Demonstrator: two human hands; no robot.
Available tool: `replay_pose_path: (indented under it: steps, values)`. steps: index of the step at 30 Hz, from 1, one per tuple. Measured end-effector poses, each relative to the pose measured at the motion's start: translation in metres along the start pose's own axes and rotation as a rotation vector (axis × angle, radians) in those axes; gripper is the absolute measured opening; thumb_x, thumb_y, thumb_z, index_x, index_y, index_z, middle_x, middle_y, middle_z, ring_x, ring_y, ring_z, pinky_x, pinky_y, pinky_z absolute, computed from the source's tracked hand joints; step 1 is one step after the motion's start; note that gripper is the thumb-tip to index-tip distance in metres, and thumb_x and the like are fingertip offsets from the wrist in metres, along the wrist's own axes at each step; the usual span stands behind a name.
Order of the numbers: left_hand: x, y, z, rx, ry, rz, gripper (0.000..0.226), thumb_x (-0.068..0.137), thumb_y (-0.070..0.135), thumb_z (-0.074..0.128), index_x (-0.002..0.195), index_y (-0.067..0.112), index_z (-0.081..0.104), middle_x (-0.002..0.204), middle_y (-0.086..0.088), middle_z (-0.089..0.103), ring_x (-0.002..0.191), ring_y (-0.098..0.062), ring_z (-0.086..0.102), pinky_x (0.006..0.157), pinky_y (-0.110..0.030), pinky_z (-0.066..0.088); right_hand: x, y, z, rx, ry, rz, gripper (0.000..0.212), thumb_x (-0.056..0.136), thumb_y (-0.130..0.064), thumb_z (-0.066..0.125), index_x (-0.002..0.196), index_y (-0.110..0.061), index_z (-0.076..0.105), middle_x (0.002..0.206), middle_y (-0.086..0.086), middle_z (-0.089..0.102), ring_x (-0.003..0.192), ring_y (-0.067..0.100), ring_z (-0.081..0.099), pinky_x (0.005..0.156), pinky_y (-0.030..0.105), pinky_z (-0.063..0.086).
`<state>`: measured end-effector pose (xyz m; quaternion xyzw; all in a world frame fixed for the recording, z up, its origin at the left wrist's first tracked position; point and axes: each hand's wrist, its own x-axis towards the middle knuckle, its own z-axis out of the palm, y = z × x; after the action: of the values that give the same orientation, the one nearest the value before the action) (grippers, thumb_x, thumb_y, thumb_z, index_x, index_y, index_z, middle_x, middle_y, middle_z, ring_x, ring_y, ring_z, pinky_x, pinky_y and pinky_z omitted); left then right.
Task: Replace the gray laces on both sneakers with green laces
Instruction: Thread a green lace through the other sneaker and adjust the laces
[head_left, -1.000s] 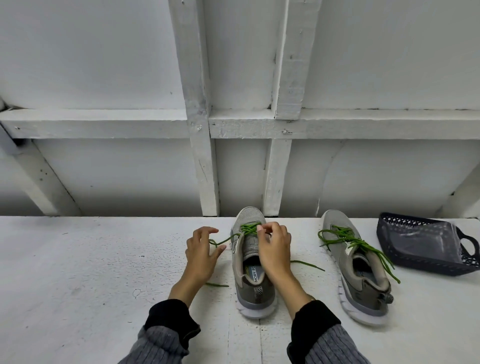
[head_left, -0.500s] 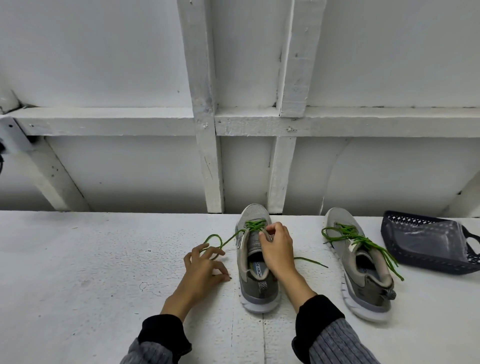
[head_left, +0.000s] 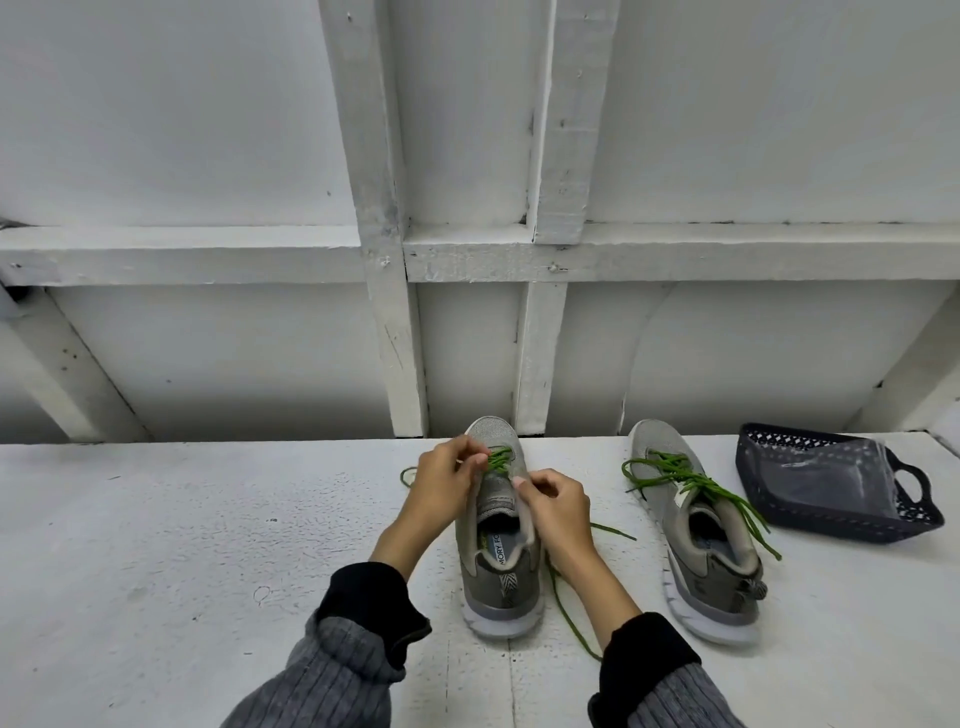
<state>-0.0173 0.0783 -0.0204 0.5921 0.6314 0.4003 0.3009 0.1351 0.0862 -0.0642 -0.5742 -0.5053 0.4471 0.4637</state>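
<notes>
Green lace (head_left: 500, 459) pinched in left grip (head_left: 441, 486), right grip (head_left: 558, 506) pinching sneaker (head_left: 498, 530), dark basket (head_left: 826, 491) far right

two gray sneakers on white table (head_left: 156, 545). left hand (head_left: 441, 488) pinches green lace (head_left: 500, 460) at center sneaker (head_left: 498, 530) eyelets, right hand (head_left: 558, 512) grips its right edge. right sneaker (head_left: 696, 535) laced green, ends loose. dark basket (head_left: 831, 486) far right.

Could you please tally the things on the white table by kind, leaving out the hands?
Sneakers: 2, one in front of the person, one to its right
Green laces: 2, one in the near sneaker, one in the other
Dark baskets: 1
Total: 5
</notes>
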Motion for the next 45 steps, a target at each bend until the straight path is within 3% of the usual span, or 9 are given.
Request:
replay_pose_path:
  steps: [5, 9, 15, 26, 30, 33, 35, 41, 45]
  values:
    - [0.005, 0.008, 0.015, 0.042, -0.022, -0.028, 0.009, 0.09, 0.012, 0.063, 0.087, 0.018, 0.068, 0.075, 0.011, 0.064, 0.069, -0.003, 0.059, 0.059, -0.007, 0.042, 0.003, 0.005, -0.011, 0.343, -0.065, 0.178, 0.016, 0.089, -0.009, 0.064, 0.077, -0.003, 0.072, 0.077, 0.013, 0.069, 0.079, 0.023, 0.062, 0.078, 0.034, 0.047]
    - [0.009, 0.008, 0.02, 0.095, -0.056, -0.072, 0.021, 0.086, 0.017, 0.067, 0.078, 0.034, 0.058, 0.077, 0.006, 0.069, 0.065, -0.011, 0.061, 0.069, -0.033, 0.054, 0.003, 0.001, -0.012, 0.501, -0.084, 0.247, 0.017, 0.09, 0.001, 0.057, 0.08, 0.0, 0.071, 0.08, 0.016, 0.069, 0.081, 0.023, 0.063, 0.08, 0.03, 0.049]
    - [0.007, 0.008, 0.029, 0.202, -0.07, -0.052, 0.011, 0.088, 0.021, 0.065, 0.085, 0.026, 0.055, 0.087, 0.004, 0.07, 0.082, -0.015, 0.064, 0.074, -0.035, 0.052, 0.005, 0.003, -0.012, 0.512, -0.094, 0.247, 0.015, 0.089, 0.001, 0.058, 0.082, 0.001, 0.072, 0.086, 0.019, 0.07, 0.085, 0.025, 0.063, 0.084, 0.033, 0.049]
    - [0.007, 0.008, 0.039, 0.279, -0.01, 0.003, 0.015, 0.091, 0.024, 0.062, 0.084, 0.023, 0.048, 0.085, 0.001, 0.066, 0.079, -0.021, 0.06, 0.069, -0.037, 0.05, 0.002, 0.005, -0.014, 0.462, -0.136, 0.194, 0.012, 0.089, -0.009, 0.064, 0.089, -0.003, 0.073, 0.086, 0.012, 0.073, 0.087, 0.022, 0.066, 0.078, 0.027, 0.051]
    - [0.011, 0.009, 0.037, 0.343, -0.031, 0.029, 0.013, 0.09, 0.019, 0.058, 0.084, 0.023, 0.048, 0.078, 0.008, 0.063, 0.082, -0.021, 0.06, 0.066, -0.035, 0.046, 0.002, 0.004, -0.013, 0.519, -0.161, 0.197, 0.023, 0.095, -0.018, 0.057, 0.103, 0.0, 0.069, 0.099, 0.015, 0.073, 0.096, 0.023, 0.069, 0.085, 0.029, 0.054]
    - [0.014, 0.009, 0.034, 0.346, -0.06, 0.04, 0.013, 0.09, 0.019, 0.059, 0.084, 0.024, 0.048, 0.069, 0.014, 0.055, 0.079, -0.018, 0.057, 0.063, -0.03, 0.038, 0.005, 0.0, -0.013, 0.422, -0.143, 0.158, 0.022, 0.098, -0.015, 0.05, 0.108, -0.005, 0.067, 0.103, 0.011, 0.072, 0.097, 0.019, 0.068, 0.079, 0.021, 0.055]
    - [0.013, 0.007, 0.033, 0.354, -0.065, 0.07, 0.011, 0.091, 0.021, 0.058, 0.086, 0.024, 0.049, 0.074, 0.012, 0.058, 0.077, -0.018, 0.057, 0.062, -0.029, 0.036, 0.007, -0.002, -0.013, 0.329, -0.143, 0.115, 0.019, 0.098, -0.01, 0.05, 0.102, -0.01, 0.069, 0.101, 0.01, 0.071, 0.093, 0.016, 0.067, 0.076, 0.019, 0.054]
    - [0.008, -0.004, 0.037, 0.285, -0.011, 0.118, 0.009, 0.093, 0.025, 0.058, 0.088, 0.026, 0.051, 0.085, 0.008, 0.066, 0.079, -0.016, 0.062, 0.065, -0.033, 0.048, 0.019, 0.0, -0.009, 0.042, -0.107, 0.083, 0.016, 0.094, -0.012, 0.057, 0.083, -0.016, 0.067, 0.088, 0.008, 0.072, 0.091, 0.028, 0.067, 0.088, 0.046, 0.054]
    - [0.001, -0.014, 0.043, 0.256, 0.001, 0.178, 0.009, 0.091, 0.019, 0.062, 0.099, 0.02, 0.058, 0.096, 0.007, 0.063, 0.093, -0.014, 0.056, 0.081, -0.034, 0.048, 0.019, -0.01, -0.008, -0.044, 0.009, 0.051, 0.017, 0.095, -0.012, 0.054, 0.079, -0.016, 0.06, 0.086, 0.002, 0.067, 0.086, 0.024, 0.065, 0.083, 0.051, 0.054]
